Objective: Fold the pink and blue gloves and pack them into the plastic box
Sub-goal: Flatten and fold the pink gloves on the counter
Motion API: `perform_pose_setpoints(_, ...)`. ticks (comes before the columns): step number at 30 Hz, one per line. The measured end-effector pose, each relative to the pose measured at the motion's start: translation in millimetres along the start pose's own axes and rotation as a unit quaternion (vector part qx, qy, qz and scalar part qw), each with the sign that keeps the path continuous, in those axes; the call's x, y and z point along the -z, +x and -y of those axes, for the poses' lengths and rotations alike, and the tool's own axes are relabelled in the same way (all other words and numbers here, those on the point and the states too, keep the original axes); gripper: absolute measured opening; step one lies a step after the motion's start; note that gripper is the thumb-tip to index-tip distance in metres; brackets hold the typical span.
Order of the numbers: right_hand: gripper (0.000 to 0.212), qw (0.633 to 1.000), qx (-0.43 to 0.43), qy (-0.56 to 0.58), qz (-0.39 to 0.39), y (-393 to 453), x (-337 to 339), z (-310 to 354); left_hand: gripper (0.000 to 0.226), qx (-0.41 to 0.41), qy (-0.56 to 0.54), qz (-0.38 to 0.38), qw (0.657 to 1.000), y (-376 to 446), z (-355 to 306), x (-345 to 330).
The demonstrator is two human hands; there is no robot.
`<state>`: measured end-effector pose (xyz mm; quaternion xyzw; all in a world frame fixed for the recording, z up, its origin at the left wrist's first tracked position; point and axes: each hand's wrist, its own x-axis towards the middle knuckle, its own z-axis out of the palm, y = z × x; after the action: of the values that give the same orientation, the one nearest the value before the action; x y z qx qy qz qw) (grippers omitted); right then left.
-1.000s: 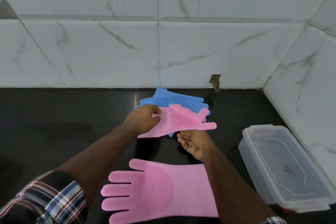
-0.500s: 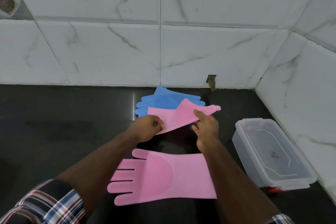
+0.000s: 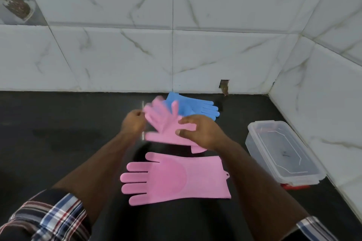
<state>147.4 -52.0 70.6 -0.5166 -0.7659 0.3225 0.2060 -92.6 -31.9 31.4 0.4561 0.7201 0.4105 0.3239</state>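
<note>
One pink glove point(image 3: 172, 177) lies flat on the black counter near me, fingers pointing left. A second pink glove point(image 3: 163, 123) is held above the counter, blurred, its fingers fanned up and to the left. My left hand point(image 3: 133, 124) pinches its finger end. My right hand point(image 3: 201, 132) grips its cuff half, thumb on top. Behind it blue gloves point(image 3: 193, 106) lie by the wall, partly hidden. The clear plastic box point(image 3: 282, 150) stands at the right with its lid on.
The black counter point(image 3: 58, 133) runs left from the gloves. White marble-look tile walls point(image 3: 323, 103) close the back and right side, forming a corner behind the box. Something red point(image 3: 293, 186) shows under the box's near edge.
The held pink glove has unfolded: its fingers now fan up to the left. My right hand has shifted onto its cuff half. The camera has moved nearer the counter.
</note>
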Motion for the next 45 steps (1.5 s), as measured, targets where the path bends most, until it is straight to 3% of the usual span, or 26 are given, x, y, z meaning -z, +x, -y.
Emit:
perform_pose_setpoints(4,0.034,0.996,-0.075,-0.056,0.005,-11,-18,-32,0.015,0.0,0.125,-0.052,0.991,-6,30,16)
perform_pose_setpoints(10,0.039,0.988,-0.117,-0.089,-0.037,-13,-27,-52,0.007,-0.157,0.264,0.101,0.946,-24,51,15)
perform_pose_setpoints(14,0.051,0.982,-0.152,-0.113,-0.015,-14,-31,-60,0.029,-0.15,0.365,0.196,0.898,-30,57,16)
perform_pose_setpoints(16,0.057,0.974,-0.182,-0.135,-0.001,-16,-37,-65,0.031,-0.144,0.403,0.193,0.883,-32,57,17)
perform_pose_setpoints(19,0.049,0.971,-0.18,-0.151,-0.045,-17,-41,-65,0.019,-0.176,0.428,0.159,0.872,-33,56,15)
perform_pose_setpoints(21,0.039,0.969,-0.157,-0.164,-0.099,-16,-38,-62,0.016,-0.187,0.41,0.135,0.882,-34,50,16)
perform_pose_setpoints(25,0.024,0.954,-0.087,-0.195,-0.209,-16,-22,-51,0.014,-0.165,0.289,0.107,0.937,-40,30,25)
perform_pose_setpoints(29,0.021,0.936,-0.035,-0.24,-0.256,-27,-8,-34,0.006,-0.188,0.202,0.106,0.955,-54,19,40)
perform_pose_setpoints(31,0.02,0.938,-0.034,-0.26,-0.228,-40,-5,-31,0.013,-0.207,0.171,0.13,0.954,-65,22,48)
perform_pose_setpoints(33,0.027,0.953,-0.067,-0.273,-0.11,-53,-6,-34,0.023,-0.216,0.148,0.132,0.956,-76,28,53)
perform_pose_setpoints(35,0.035,0.961,-0.109,-0.254,0.02,-63,-10,-35,0.019,-0.205,0.135,0.104,0.964,-81,36,54)
perform_pose_setpoints(36,0.037,0.965,-0.115,-0.229,0.05,-65,-15,-36,0.016,-0.196,0.136,0.091,0.967,-80,40,53)
perform_pose_setpoints(39,0.037,0.982,-0.095,-0.155,0.059,-67,-32,-35,0.013,-0.197,0.192,0.114,0.955,-80,50,44)
perform_pose_setpoints(42,0.039,0.979,-0.075,-0.172,0.084,-67,-45,-38,0.007,-0.226,0.265,0.157,0.924,-88,56,35)
perform_pose_setpoints(45,0.046,0.971,-0.083,-0.204,0.089,-69,-44,-49,0.042,-0.258,0.334,0.185,0.887,-104,65,29)
